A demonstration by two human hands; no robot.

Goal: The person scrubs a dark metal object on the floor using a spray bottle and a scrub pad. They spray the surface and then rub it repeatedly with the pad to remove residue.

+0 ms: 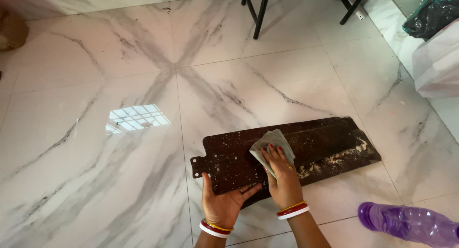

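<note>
A long dark brown board lies flat on the marble floor, speckled with pale spots and with a crust of light residue near its right end. My right hand presses a grey cloth onto the middle of the board. My left hand rests palm down on the board's near left edge, fingers spread, holding it in place. Both wrists wear red, white and yellow bangles.
A purple plastic bottle lies on the floor at the lower right. Black metal furniture legs stand at the top. A white bag and a dark bag sit by the right wall.
</note>
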